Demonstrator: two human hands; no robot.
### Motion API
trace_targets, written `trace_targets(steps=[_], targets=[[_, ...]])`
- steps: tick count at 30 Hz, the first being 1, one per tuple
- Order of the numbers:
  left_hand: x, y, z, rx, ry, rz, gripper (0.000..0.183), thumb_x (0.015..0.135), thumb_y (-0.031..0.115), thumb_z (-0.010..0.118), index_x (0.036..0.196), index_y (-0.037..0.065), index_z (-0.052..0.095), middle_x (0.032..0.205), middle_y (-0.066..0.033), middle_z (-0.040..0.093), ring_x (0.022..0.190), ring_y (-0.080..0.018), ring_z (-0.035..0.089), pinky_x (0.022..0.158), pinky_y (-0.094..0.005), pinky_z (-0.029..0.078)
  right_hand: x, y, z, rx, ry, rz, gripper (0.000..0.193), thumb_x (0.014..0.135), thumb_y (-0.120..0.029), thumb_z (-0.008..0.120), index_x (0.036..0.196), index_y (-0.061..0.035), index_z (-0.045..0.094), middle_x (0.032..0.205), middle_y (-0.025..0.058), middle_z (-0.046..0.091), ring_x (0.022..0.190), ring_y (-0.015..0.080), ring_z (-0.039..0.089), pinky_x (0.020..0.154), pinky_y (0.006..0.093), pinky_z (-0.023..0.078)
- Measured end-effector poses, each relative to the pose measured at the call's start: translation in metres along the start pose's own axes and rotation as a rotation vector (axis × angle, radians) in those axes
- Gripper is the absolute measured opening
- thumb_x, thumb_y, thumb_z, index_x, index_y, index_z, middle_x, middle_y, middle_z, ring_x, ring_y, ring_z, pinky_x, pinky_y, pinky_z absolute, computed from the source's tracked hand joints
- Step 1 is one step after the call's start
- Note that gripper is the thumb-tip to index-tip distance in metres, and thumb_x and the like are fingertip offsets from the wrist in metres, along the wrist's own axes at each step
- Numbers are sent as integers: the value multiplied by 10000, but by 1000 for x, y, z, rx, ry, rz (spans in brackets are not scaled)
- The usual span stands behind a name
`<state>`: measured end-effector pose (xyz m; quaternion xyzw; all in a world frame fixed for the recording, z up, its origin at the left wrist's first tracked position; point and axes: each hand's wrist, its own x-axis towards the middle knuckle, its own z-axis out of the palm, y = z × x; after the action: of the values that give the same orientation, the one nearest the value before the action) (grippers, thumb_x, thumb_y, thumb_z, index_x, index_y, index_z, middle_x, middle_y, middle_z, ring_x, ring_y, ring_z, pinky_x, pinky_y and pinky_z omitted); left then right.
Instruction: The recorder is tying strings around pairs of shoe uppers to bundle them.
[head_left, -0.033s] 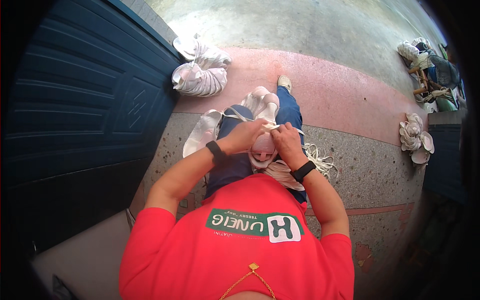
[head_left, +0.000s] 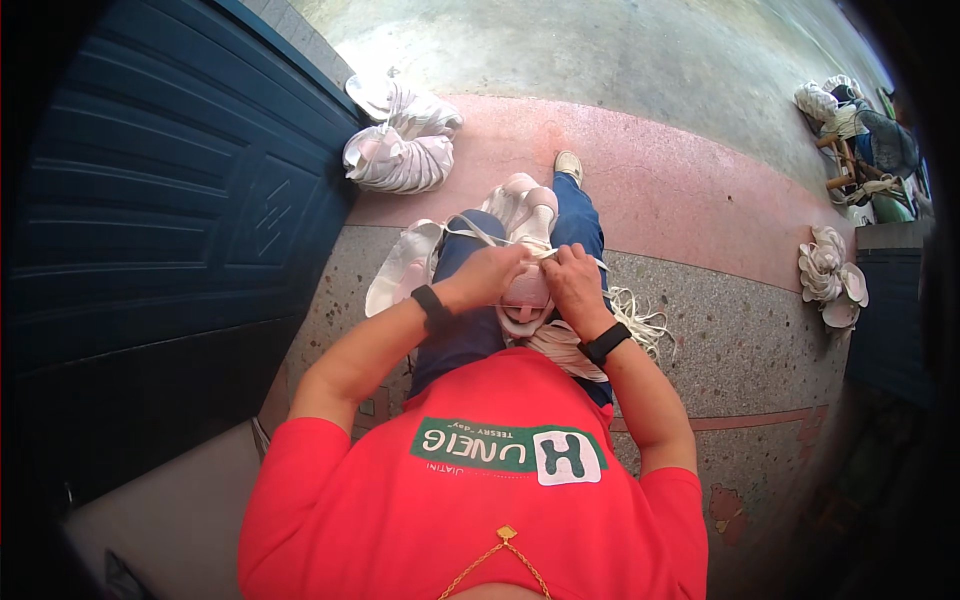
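A pale pink shoe upper (head_left: 526,292) lies across my lap, between my thighs. My left hand (head_left: 492,273) is closed at its left side, with the fingertips pinching a white shoelace (head_left: 541,252) over the eyelet area. From the right, my right hand (head_left: 577,284) also pinches the lace, close to the left fingertips. The exact lacing under the fingers is too small to make out. More pink and white uppers (head_left: 524,200) extend beyond my hands towards my knees. Another whitish upper (head_left: 402,270) hangs by my left leg, a loop of lace running over the knee.
Loose white laces (head_left: 641,322) hang beside my right thigh. Stacked uppers (head_left: 402,160) lean near a dark blue door (head_left: 190,190) at the left. At the right sit another pile of uppers (head_left: 830,272) and a loaded wooden stool (head_left: 842,165).
My left hand has shifted very slightly, its fingers still at the lace. Everything else looks the same.
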<state>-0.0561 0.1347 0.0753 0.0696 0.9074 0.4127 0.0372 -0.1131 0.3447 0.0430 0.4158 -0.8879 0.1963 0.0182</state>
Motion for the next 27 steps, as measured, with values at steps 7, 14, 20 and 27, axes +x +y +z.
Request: trace_targets(steps=[7, 14, 20, 27], targets=[[-9, 1, 10, 384, 102, 107, 74, 843, 103, 669, 820, 37, 692, 894, -136, 649, 947, -360, 601, 799, -451, 542, 20, -16, -61, 595, 388, 209, 22, 885, -50, 710, 895, -67, 704, 948, 88, 600, 964, 283, 573, 818, 403, 464], [3, 4, 13, 349, 13, 14, 102, 845, 119, 673, 797, 33, 699, 922, -139, 666, 964, -370, 609, 828, -466, 543, 16, -4, -71, 1464, 89, 497, 181, 990, -123, 681, 1144, -29, 666, 892, 74, 631, 836, 239, 620, 810, 340, 504], [10, -3, 13, 155, -97, -49, 130, 860, 135, 675, 843, 16, 724, 954, -167, 713, 950, -391, 631, 849, -498, 531, 1, -6, -11, 832, -134, 423, 359, 918, -158, 704, 1243, -27, 627, 1050, 201, 702, 927, 377, 703, 815, 428, 554], [3, 14, 17, 166, 26, -32, 202, 862, 94, 656, 1051, 35, 697, 945, -196, 705, 955, -425, 635, 833, -510, 536, -12, -10, -7, 386, -75, 255, 481, 855, -63, 687, 1320, -72, 564, 1091, 151, 729, 922, 409, 719, 765, 485, 576]])
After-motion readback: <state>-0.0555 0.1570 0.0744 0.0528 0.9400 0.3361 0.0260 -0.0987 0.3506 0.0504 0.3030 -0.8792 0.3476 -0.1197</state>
